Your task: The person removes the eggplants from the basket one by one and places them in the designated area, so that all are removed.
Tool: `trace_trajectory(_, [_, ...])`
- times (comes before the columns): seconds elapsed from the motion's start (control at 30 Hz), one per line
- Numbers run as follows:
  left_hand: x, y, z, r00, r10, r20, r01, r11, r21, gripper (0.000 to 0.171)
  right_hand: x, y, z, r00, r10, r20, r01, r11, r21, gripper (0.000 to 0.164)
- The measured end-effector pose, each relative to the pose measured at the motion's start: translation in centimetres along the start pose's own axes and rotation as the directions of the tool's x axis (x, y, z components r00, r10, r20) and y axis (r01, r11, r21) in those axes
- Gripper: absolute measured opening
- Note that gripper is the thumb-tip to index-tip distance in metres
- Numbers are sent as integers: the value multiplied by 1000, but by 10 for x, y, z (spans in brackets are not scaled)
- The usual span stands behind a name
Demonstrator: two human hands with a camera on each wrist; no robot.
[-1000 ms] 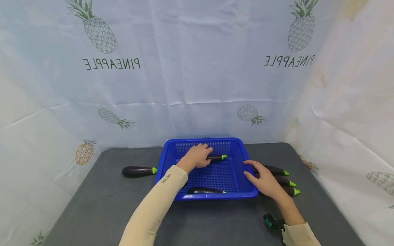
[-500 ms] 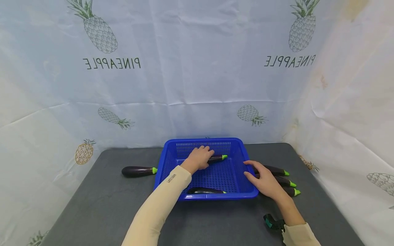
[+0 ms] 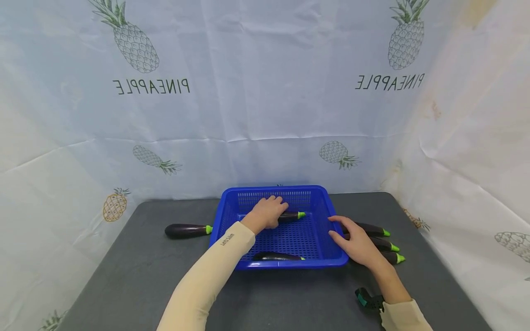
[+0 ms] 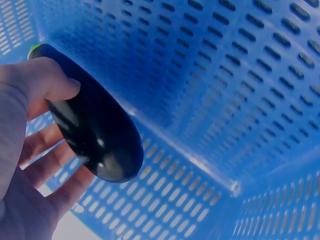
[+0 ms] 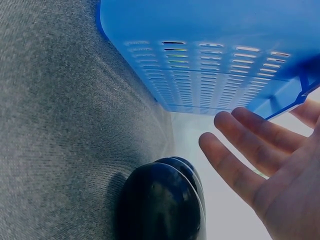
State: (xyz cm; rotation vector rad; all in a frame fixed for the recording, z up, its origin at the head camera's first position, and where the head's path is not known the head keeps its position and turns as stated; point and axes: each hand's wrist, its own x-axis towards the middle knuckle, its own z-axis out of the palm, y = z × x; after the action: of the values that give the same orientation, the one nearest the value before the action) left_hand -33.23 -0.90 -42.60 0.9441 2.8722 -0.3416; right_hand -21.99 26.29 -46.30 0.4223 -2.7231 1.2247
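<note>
In the head view, my left hand (image 3: 267,212) reaches into a blue plastic basket (image 3: 290,264) and holds an eggplant (image 3: 290,216) near its back wall. The left wrist view has my thumb laid across that dark eggplant (image 4: 102,127), with the fingers on its other side. A second eggplant (image 3: 277,256) lies along the basket's front wall. At the basket's right rim is my right hand (image 3: 354,241). From the right wrist, this hand's fingers (image 5: 235,165) look nearly straight, outside the basket wall (image 5: 190,85).
Several eggplants (image 3: 383,243) lie side by side on the dark table (image 3: 265,299), right of the basket and partly behind my right hand. Another eggplant (image 3: 186,231) lies left of the basket. A pineapple-print cloth (image 3: 269,115) hangs close behind.
The green end of the held eggplant has shifted slightly toward the basket's front. My left hand has moved only a little; my right hand stays at the rim.
</note>
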Motion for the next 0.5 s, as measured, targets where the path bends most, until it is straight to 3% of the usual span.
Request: trace_trajectory(0.5, [-28, -13, -18, 999, 47, -3, -46, 997, 55, 51, 1, 0, 0, 1000, 0, -1, 0, 1000, -17, 48])
